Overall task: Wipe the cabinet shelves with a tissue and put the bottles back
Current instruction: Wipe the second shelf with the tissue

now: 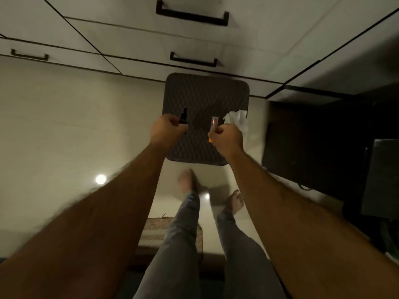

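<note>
My left hand (167, 129) grips a small black bottle (183, 116), whose top sticks up out of the fist. My right hand (228, 137) holds a slim clear bottle (213, 126) with reddish contents and an orange end. Both hands hover above a dark woven stool (205, 93) that stands in front of the cabinet. A crumpled white tissue (237, 119) lies at the stool's right edge, just beyond my right hand. The cabinet shelves are out of sight.
White cabinet drawers (129, 33) with black handles (192, 15) fill the top of the view. A dark unit (323, 137) stands to the right. My bare feet (186, 180) rest on the pale floor, with a small mat (157, 231) behind them.
</note>
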A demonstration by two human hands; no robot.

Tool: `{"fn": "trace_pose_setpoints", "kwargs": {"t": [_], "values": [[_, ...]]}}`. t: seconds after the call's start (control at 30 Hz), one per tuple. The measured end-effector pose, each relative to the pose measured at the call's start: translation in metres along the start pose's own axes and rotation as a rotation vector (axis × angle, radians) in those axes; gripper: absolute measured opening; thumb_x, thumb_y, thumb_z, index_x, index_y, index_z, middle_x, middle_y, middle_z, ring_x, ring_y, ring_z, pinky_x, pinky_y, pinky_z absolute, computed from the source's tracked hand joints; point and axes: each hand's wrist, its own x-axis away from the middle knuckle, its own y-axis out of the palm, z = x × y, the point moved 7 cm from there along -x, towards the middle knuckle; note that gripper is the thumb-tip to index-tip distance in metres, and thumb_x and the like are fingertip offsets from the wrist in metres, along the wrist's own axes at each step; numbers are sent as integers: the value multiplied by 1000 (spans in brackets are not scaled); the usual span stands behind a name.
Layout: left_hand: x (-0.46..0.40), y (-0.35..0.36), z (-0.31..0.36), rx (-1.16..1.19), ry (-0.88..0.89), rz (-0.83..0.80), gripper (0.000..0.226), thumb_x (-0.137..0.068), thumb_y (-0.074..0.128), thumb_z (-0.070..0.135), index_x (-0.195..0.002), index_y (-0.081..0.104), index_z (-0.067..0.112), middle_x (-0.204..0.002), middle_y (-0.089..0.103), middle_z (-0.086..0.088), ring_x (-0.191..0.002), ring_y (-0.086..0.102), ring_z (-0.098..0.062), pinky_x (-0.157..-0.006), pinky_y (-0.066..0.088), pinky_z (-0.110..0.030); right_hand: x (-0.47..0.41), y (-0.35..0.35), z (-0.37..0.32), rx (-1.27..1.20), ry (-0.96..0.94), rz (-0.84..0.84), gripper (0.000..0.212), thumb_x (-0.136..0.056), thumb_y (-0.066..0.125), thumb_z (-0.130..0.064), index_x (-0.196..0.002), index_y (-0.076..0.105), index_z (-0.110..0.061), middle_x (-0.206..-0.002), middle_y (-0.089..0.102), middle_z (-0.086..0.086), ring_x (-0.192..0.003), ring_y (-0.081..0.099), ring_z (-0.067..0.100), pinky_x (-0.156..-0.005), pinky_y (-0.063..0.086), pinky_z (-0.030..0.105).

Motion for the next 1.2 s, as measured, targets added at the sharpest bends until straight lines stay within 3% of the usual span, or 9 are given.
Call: {"fn": "trace_pose_setpoints", "kwargs": {"t": [0.2,0.37,0.53,0.63,0.8,0.9,0.97,1.1,1.2], "values": [[-40,35,-20,-87,4,8,24,-83,71,28,-100,69,11,-97,68,-8,-88,62,-22,-74,52,-33,-45,31,11,71,-46,115,42,-98,51,-40,-73,64,-9,-64,59,4,-54,50,14,-51,33,26],[-47,41,-28,-103,-20,51,18,-86,67,26,-96,71,12,-88,65,-4,-74,56,-15,-55,39,-25,-57,45,3,123,-110,167,33,-95,56,-40,-81,65,-12,-70,63,1,-62,57,15,-57,42,26],[-51,40,-31,-82,-25,54,19,-86,67,31,-90,72,12,-85,68,-5,-76,61,-18,-61,47,-29,-56,46,2,94,-96,193,34,-95,57,-41,-75,62,-14,-67,60,-1,-62,57,16,-54,36,26],[-49,39,-30,-103,-32,70,28,-86,69,36,-100,69,12,-91,66,-2,-79,56,-14,-58,36,-23,-53,43,0,105,-101,156,23,-88,67,-35,-83,62,-13,-73,59,-1,-67,54,15,-60,34,25],[-37,30,-17,-45,75,244,38,-88,66,38,-117,62,13,-106,64,-4,-91,59,-14,-75,48,-27,-37,3,-9,114,-176,299,19,-90,65,-29,-99,64,-12,-90,63,4,-78,57,13,-65,44,27],[-29,39,9,-25,216,235,27,-88,66,29,-111,65,13,-103,64,-6,-90,60,-17,-79,50,-31,-31,-33,4,249,-134,407,28,-90,65,-30,-114,60,-17,-116,55,6,-92,53,17,-69,37,24],[-24,50,23,-47,261,197,28,-89,65,26,-113,65,13,-106,65,-6,-92,60,-15,-79,45,-25,-34,-43,24,291,-49,385,41,-89,66,-36,-124,54,-19,-125,48,8,-99,54,21,-74,45,27],[-18,65,30,-58,285,158,27,-90,63,22,-115,65,12,-112,64,-7,-98,61,-17,-87,50,-30,-43,-40,52,385,22,298,59,-85,68,-47,-132,46,-18,-125,48,11,-99,57,26,-79,56,38],[-17,69,20,-71,264,149,23,-91,63,20,-112,65,12,-109,64,-7,-95,60,-18,-86,52,-36,-49,-35,56,338,-30,286,54,-86,69,-42,-128,47,-16,-119,53,12,-99,58,26,-79,56,39]]}}
